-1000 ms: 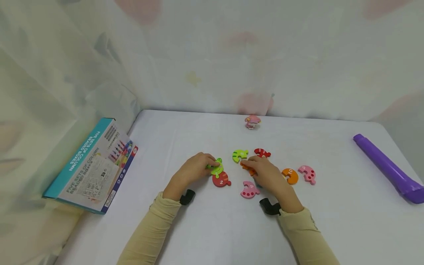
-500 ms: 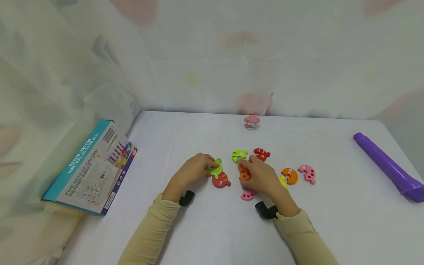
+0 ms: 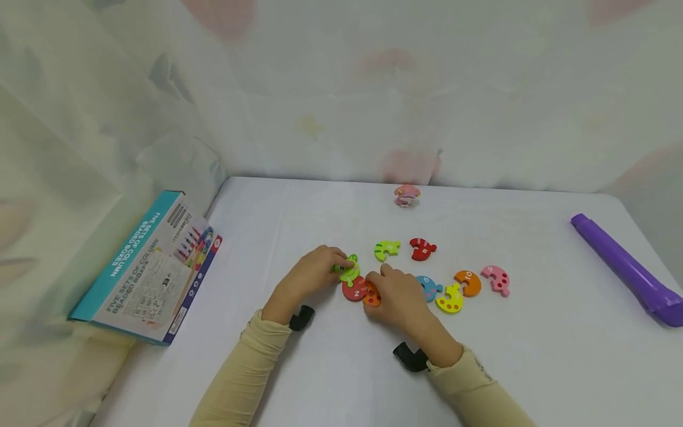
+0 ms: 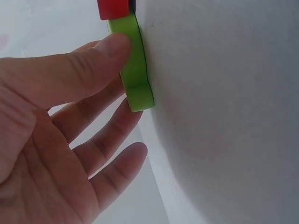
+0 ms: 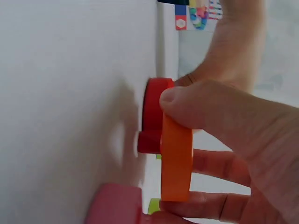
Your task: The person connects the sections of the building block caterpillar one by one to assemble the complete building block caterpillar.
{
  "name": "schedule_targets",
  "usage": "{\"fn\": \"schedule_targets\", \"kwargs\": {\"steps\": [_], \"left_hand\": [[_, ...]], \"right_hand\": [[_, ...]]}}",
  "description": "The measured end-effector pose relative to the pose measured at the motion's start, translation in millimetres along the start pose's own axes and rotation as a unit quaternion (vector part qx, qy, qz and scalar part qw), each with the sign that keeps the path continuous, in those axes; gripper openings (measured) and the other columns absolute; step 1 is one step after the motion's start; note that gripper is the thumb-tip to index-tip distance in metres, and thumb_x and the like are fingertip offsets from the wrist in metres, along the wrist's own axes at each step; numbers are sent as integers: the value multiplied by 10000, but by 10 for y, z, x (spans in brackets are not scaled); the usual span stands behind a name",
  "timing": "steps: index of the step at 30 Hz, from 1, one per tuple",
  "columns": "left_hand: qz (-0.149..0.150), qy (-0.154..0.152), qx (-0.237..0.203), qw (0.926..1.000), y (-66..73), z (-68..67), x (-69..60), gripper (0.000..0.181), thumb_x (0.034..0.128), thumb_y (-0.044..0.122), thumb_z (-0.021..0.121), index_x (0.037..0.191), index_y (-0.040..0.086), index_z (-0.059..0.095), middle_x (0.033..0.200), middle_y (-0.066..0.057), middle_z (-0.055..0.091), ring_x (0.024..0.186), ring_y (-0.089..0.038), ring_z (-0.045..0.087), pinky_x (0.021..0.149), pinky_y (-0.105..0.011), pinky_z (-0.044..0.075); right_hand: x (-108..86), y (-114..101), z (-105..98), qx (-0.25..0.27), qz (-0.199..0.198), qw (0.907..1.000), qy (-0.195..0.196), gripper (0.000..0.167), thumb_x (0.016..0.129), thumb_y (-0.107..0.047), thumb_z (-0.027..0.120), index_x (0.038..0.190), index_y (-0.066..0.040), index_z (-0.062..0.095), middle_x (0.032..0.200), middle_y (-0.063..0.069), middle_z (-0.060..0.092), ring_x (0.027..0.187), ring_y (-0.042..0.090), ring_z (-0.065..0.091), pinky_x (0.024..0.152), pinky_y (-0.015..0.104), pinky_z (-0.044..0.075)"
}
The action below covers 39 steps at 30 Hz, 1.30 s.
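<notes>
Left hand (image 3: pixel 315 271): thumb and fingers pinching a green caterpillar-like piece (image 3: pixel 350 273); outer fingers parted and slightly bent. Right hand (image 3: pixel 399 298): thumb and fingertips, spaced by the piece's width, pinching an orange spotted piece (image 3: pixel 372 295).

Red piece, numbered 2 (image 3: pixel 352 290): we find the green piece at its 12 o'clock, the orange one just beside it at 3; whether these last two touch we cannot tell.

Surface: white table (image 3: pixel 320 373), with loose pieces (image 3: pixel 450 301) scattered from 1 to 3 o'clock of the red one. Figurine (image 3: pixel 407 196), 1 o'clock; purple tube (image 3: pixel 624 267), 3 o'clock; printed box (image 3: pixel 144 267), 9 o'clock. Room: pale patterned cloth (image 3: pixel 320 89) behind.

Bearing, head view: we record the green piece's knobbed end towards 12, long axis 12 to 6; orange piece's visible long axis roughly 11 to 5.
</notes>
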<state>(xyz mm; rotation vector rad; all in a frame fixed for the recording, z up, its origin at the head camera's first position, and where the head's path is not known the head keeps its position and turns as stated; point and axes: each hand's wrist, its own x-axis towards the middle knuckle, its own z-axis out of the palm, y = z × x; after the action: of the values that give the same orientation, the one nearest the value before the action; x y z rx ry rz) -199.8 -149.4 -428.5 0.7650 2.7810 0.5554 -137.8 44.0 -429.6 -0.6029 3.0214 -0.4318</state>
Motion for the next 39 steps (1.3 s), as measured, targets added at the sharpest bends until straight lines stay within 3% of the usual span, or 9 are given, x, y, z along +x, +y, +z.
{"fn": "schedule_targets", "kwargs": {"steps": [5,11,17,21,27,29,32,36,39], "left_hand": [[41,-8,20,10000,4,-1,12,353,797,124,721,1142,180,672,1120,-1,628,1044,-181,551,915,-321,442],[63,-48,47,10000,11,1,19,362,790,131,729,1144,177,672,1120,-7,628,1043,-184,553,917,-325,444],[134,-39,56,9999,8,10,21,357,790,128,728,1140,170,674,1112,-12,631,1039,-187,557,912,-327,448],[143,-39,47,9999,5,11,27,347,795,122,723,1137,165,675,1113,-16,634,1039,-189,561,910,-328,450],[55,-100,16,9999,13,2,18,372,787,108,729,1149,168,668,1134,-20,624,1058,-195,551,917,-333,447],[4,-116,2,9999,15,0,15,380,783,104,732,1152,170,666,1139,-18,622,1063,-194,547,918,-332,446],[-26,-116,-13,9999,17,-5,12,382,781,98,732,1151,168,667,1141,-15,620,1063,-193,546,915,-330,446],[-11,-101,-16,9999,19,-10,8,380,778,90,733,1146,162,670,1138,-14,620,1058,-193,546,911,-328,447],[42,-83,40,9999,15,-9,8,382,776,93,736,1145,163,671,1135,-9,621,1057,-188,548,914,-324,443]], "right_hand": [[-12,-27,24,-212,80,9997,89,487,697,-395,763,1088,-137,629,841,21,525,700,174,489,593,309,420],[-12,-21,49,-345,217,9991,-67,553,681,-448,778,1116,-147,618,900,33,553,796,200,517,683,367,446],[-14,29,37,-140,246,9992,-281,634,672,-472,779,1181,-142,596,968,42,577,849,213,522,715,382,456],[-15,137,-136,145,415,9976,-537,706,681,-456,777,1279,-163,542,1121,64,590,972,245,547,792,430,480],[-113,376,-482,369,722,9959,-390,682,702,-384,784,1289,-146,532,1157,91,597,1024,273,551,816,481,475],[-150,424,-539,297,697,9960,-465,658,689,-376,796,1250,-127,558,1164,97,597,1023,285,551,809,489,477],[-186,426,-540,19,527,9947,-886,645,636,-404,822,1175,-127,599,1108,84,602,967,271,558,760,447,497],[-195,336,-401,-480,156,9889,-1394,688,556,-472,840,1102,-124,608,955,55,566,876,233,525,722,414,483],[-183,257,-285,-830,74,9864,-1416,742,527,-507,840,1099,-104,593,923,67,547,879,245,505,765,452,460]]}}
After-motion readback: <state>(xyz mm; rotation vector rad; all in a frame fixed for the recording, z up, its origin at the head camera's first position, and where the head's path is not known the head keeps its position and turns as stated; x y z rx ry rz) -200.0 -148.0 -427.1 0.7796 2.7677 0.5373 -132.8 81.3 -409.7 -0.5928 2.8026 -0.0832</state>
